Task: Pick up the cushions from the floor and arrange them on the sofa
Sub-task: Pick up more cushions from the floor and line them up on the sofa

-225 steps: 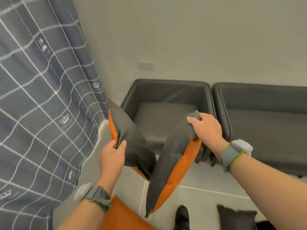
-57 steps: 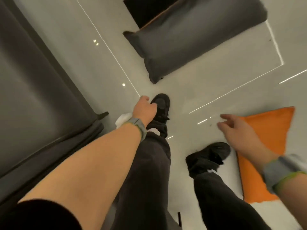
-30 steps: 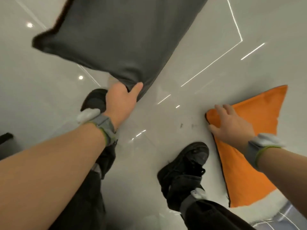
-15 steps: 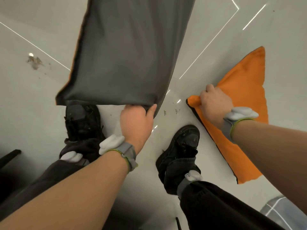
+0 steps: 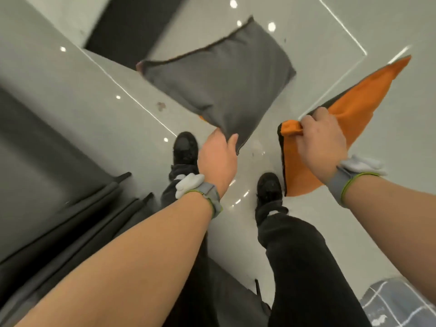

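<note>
My left hand [image 5: 218,155] pinches the near corner of a grey cushion [image 5: 219,76], which hangs lifted off the floor with its grey side towards me and a sliver of orange at its underside. My right hand [image 5: 322,143] grips the near corner of a second cushion [image 5: 349,109], orange side up with a dark edge, also raised from the floor. The dark grey sofa [image 5: 42,161] runs along the left edge of the view, its seat at my lower left.
Glossy pale tiled floor [image 5: 306,55] lies under both cushions. My two black shoes [image 5: 185,145] stand between my hands. A dark panel [image 5: 132,22] lies at the top left. A grey checked cloth [image 5: 398,303] shows at the bottom right corner.
Both cushions have come up off the floor in my hands. The view has swung so the sofa is back at the left.
</note>
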`<state>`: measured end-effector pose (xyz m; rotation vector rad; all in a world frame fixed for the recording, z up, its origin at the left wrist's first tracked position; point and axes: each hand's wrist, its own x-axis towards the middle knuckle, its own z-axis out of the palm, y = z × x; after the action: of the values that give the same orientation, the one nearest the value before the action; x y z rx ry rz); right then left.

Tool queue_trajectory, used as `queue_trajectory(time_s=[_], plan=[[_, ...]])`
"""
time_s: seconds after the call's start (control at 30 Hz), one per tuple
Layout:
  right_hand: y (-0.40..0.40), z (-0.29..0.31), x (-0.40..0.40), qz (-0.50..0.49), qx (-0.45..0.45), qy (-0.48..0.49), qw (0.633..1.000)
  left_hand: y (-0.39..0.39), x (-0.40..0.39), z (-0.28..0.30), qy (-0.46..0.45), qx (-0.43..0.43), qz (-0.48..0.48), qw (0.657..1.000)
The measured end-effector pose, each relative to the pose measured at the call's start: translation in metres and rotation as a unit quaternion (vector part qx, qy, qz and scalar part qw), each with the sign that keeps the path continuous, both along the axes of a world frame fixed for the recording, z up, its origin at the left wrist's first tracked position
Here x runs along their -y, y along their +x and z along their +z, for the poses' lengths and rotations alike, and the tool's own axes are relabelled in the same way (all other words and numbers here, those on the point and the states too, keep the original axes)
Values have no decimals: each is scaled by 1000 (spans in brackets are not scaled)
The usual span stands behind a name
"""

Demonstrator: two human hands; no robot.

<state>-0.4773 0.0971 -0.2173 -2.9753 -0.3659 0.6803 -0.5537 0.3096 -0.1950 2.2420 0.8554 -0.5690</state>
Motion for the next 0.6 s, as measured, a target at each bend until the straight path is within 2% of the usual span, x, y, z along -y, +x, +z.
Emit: queue_trajectory(time_s=[0.17,0.33,0.43,0.47,0.6], plan=[[-4,89,-23,48,6,29,998,-15,-23,96,35,58,50,996],[-20,194,-63,118,25,83,989,-80,-58,203,81,114,93,986],[-36,263,-116,187,38,135,972,-136,-92,276,116,147,173,967],[-37,273,-124,186,50,143,971,-140,-94,280,115,150,179,966],[-60,344,-205,270,80,194,940,-179,-139,357,128,180,255,941]])
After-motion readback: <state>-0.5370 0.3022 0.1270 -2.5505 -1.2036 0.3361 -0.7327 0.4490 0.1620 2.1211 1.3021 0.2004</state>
